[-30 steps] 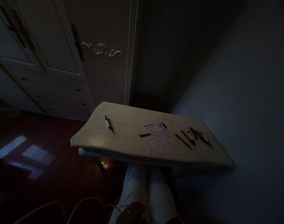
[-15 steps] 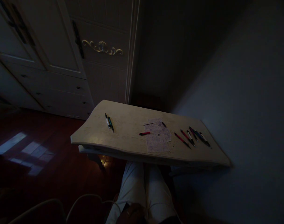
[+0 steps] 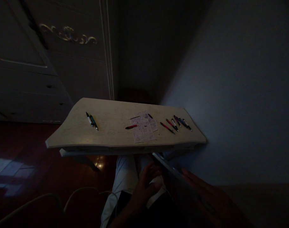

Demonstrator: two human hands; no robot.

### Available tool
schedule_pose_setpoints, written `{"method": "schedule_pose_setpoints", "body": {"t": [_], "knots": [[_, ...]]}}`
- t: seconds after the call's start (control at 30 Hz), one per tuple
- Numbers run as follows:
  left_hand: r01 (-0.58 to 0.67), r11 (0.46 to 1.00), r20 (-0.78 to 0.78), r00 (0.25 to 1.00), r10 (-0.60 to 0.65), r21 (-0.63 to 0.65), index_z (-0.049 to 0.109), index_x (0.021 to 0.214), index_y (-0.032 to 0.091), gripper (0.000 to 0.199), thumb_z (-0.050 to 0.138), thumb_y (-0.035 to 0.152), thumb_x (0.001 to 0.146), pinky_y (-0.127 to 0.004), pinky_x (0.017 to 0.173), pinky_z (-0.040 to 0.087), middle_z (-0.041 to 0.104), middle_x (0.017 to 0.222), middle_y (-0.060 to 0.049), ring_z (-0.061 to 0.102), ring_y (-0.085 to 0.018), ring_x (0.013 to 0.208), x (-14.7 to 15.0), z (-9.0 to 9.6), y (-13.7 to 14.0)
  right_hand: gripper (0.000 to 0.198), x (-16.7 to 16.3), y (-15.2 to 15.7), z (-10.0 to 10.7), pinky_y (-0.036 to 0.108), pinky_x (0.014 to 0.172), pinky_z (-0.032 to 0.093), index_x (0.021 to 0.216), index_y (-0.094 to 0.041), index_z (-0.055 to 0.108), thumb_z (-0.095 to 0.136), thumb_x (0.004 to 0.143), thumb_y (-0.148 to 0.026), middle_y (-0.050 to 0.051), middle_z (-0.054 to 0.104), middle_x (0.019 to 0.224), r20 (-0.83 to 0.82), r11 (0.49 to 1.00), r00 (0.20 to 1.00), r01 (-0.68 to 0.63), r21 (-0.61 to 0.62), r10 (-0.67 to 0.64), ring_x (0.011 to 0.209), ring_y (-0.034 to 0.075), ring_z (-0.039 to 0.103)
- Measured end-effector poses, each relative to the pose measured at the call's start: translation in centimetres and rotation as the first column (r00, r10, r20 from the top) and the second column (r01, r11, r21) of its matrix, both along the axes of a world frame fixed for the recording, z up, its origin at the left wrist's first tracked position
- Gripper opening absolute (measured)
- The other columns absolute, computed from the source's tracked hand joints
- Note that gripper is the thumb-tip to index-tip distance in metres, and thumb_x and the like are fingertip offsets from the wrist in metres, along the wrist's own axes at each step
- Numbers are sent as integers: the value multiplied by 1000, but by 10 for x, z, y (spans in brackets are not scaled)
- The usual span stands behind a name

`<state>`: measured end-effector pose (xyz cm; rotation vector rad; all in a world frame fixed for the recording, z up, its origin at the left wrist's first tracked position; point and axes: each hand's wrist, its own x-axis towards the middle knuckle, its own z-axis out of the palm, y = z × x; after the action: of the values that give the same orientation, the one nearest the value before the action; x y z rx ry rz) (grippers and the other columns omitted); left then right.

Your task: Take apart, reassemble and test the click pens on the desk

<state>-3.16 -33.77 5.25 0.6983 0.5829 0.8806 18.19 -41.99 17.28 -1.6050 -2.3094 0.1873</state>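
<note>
In the dim head view, my left hand [image 3: 144, 185] is over my lap, just below the table's front edge. Its fingers are bent, with the thumb apart from them, and nothing shows between. My right hand [image 3: 206, 193], dark and blurred at lower right, grips a thin flat slab [image 3: 169, 166] that looks like a phone, seen nearly edge-on. On the table [image 3: 111, 115] beyond lie scribbled paper sheets [image 3: 143, 134] with a red pen part [image 3: 131, 126] across their left side. Several pens [image 3: 171, 125] lie to the right of the sheets.
Two pens [image 3: 91, 122] lie side by side on the table's left part. A cabinet [image 3: 85, 69] stands behind at left, and a wall [image 3: 241, 110] borders the right. A pale cable [image 3: 83, 189] loops at lower left, above the reddish floor [image 3: 40, 139].
Both hands have come up into view above my lap, the right one with the phone-like slab. My view has turned right, so the table appears farther left. The pens and sheets lie unchanged.
</note>
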Motion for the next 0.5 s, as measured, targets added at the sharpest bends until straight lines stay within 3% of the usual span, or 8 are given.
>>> {"method": "schedule_pose_setpoints", "body": {"t": [0.1, 0.17, 0.23, 0.37, 0.5], "knots": [[57, 993, 279, 960, -27, -100, 46, 140, 25, 86, 82, 50, 65, -47, 100, 46, 46, 146, -16, 47, -36, 132, 22, 24, 14, 59, -26, 12, -15, 34, 95, 57, 147, -15, 41, 50, 88, -15, 12, 57, 138, 109, 952, 975, -213, 219, 194, 121, 24, 60], [136, 973, 344, 937, -65, -186, 48, 140, 20, 74, 72, 51, 77, -48, 104, 43, 48, 146, -16, 47, -35, 132, 27, 38, 20, 49, -40, 13, -23, 37, 97, 56, 137, -12, 53, 53, 88, -15, 14, 62, 132, 137, 928, 966, -249, 279, 218, 122, 27, 59], [188, 948, 345, 934, -92, -256, 53, 134, 10, 66, 65, 49, 82, -44, 103, 44, 58, 134, -19, 58, -33, 121, 27, 45, 25, 41, -45, 7, -27, 35, 92, 58, 130, -16, 59, 56, 90, -19, 14, 64, 129, 93, 922, 969, -246, 299, 228, 119, 25, 62], [339, 857, 494, 862, -116, -388, 53, 131, 6, 69, 56, 56, 85, -43, 93, 49, 66, 120, -19, 66, -29, 105, 30, 43, 33, 51, -30, -8, -28, 38, 94, 57, 139, -24, 51, 61, 89, -23, 10, 61, 134, -44, 969, 998, -33, 246, 45, 120, 26, 60], [427, 788, 576, 809, -114, -444, 56, 127, 9, 78, 43, 73, 85, -42, 82, 52, 71, 106, -15, 69, -27, 90, 51, 35, 25, 75, -14, -14, -28, 44, 93, 57, 152, -26, 29, 64, 87, -34, 15, 45, 148, -189, 961, 957, 244, 129, -218, 130, 33, 51]]}}
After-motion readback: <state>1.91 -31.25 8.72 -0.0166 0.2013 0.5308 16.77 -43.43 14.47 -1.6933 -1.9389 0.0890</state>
